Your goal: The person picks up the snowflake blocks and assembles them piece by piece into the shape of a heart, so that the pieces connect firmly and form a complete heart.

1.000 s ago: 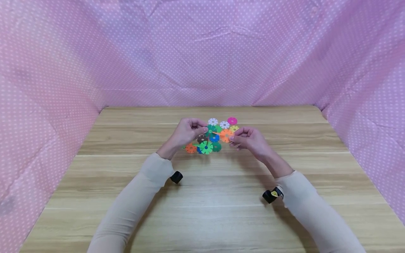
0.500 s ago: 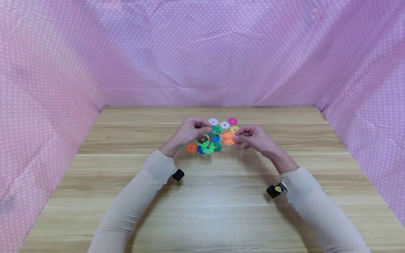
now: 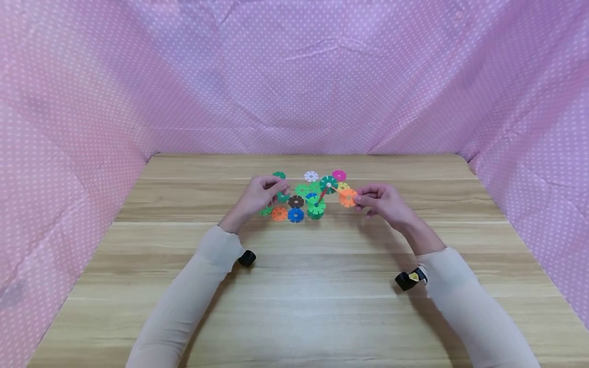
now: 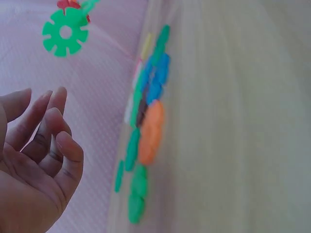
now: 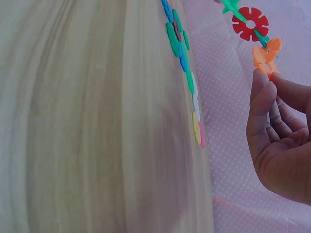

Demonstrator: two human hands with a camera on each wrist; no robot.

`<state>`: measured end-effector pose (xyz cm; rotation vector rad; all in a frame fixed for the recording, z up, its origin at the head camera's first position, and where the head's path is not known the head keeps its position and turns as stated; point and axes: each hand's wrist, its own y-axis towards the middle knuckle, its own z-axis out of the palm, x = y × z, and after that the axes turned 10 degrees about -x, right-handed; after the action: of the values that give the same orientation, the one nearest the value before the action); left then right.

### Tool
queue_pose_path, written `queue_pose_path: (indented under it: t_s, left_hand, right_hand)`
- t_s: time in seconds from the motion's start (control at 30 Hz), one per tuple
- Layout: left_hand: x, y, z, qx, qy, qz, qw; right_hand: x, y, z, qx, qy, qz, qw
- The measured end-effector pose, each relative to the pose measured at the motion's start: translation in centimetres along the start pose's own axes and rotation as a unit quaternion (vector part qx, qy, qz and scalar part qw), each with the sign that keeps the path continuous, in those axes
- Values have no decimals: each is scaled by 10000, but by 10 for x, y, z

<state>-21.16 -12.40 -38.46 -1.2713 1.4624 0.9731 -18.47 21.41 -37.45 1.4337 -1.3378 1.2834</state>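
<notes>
In the head view my right hand (image 3: 384,202) pinches an orange slotted snowflake disc (image 3: 348,198) between thumb and fingertips. Joined to it, a dark green disc (image 3: 329,185), a red disc (image 3: 324,194) seen edge-on and a light green disc (image 3: 315,205) form a chain held above the table. The right wrist view shows the orange discs (image 5: 266,57) at my fingertips and the red disc (image 5: 262,19) beyond. My left hand (image 3: 257,197) hovers left of the chain, fingers loosely bent; its wrist view shows nothing between them. The chain's green disc (image 4: 53,34) is apart from it.
Several loose discs lie on the wooden table (image 3: 294,286) under and around the hands, among them a brown disc (image 3: 296,202), a blue disc (image 3: 296,215), an orange disc (image 3: 278,213), a white disc (image 3: 311,176) and a pink disc (image 3: 339,176). Pink dotted cloth (image 3: 294,76) hangs behind.
My left hand has let go of the dark green disc and drawn back left. My right hand has moved right, carrying the joined discs with it.
</notes>
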Motion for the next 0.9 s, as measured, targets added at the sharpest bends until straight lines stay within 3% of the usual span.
queue_pose_path:
  t_s: [0.13, 0.37, 0.47, 0.63, 0.9]
  left_hand:
    - [11, -3, -6, 43, 539, -87, 9985]
    - [21, -10, -13, 327, 1734, 251, 9840]
    - [20, -13, -12, 449, 2245, 332, 9729]
    - [15, -14, -8, 590, 3128, 300, 9475]
    - [11, -14, -3, 628, 3765, 459, 9232]
  right_hand:
    - [-4, -1, -5, -123, 164, 74, 9998]
    - [-10, 0, -11, -347, 693, 265, 9966]
    - [-12, 0, -13, -449, 1030, 356, 9930]
    - [-12, 0, -16, -537, 1257, 397, 9898]
    - [-11, 0, -14, -547, 1229, 353, 9903]
